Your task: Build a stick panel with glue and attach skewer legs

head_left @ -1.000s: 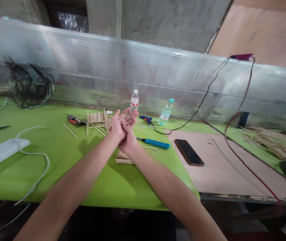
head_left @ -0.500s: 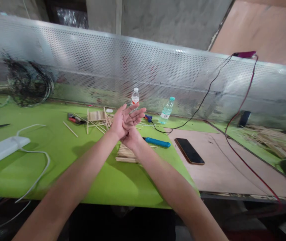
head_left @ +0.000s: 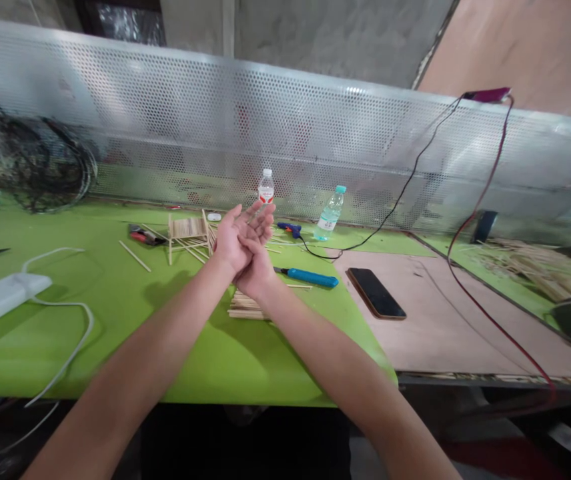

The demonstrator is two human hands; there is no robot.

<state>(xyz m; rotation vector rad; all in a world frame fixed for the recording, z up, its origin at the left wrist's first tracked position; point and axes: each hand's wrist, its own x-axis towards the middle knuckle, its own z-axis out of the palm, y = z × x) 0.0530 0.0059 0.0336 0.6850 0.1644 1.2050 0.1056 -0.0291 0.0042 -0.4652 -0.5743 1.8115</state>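
My left hand (head_left: pixel 233 239) is raised above the green table (head_left: pixel 115 313), palm up and fingers apart, holding nothing. My right hand (head_left: pixel 256 270) presses against it from below and the right, its thumb across the left palm and its fingers reaching out behind; no object is in it. Beneath both hands lies a flat bundle of thin wooden sticks (head_left: pixel 243 308). Just beyond them sit a small stick frame (head_left: pixel 188 229) and loose sticks. A blue-handled tool (head_left: pixel 309 277) lies to the right of my right hand.
A phone (head_left: pixel 375 292) lies on the brown board (head_left: pixel 445 333) at right. Two water bottles (head_left: pixel 266 190) (head_left: pixel 329 215) and a blue glue gun (head_left: pixel 290 230) stand near the perforated metal panel (head_left: pixel 165 127). Red pliers (head_left: pixel 140 235), a white power strip (head_left: pixel 0 300) and tangled black wire (head_left: pixel 40 163) lie left.
My joined hands have shifted slightly left, and the right fingers have drawn in closer behind the left palm. The view has tilted a little. Nothing on the table moved.
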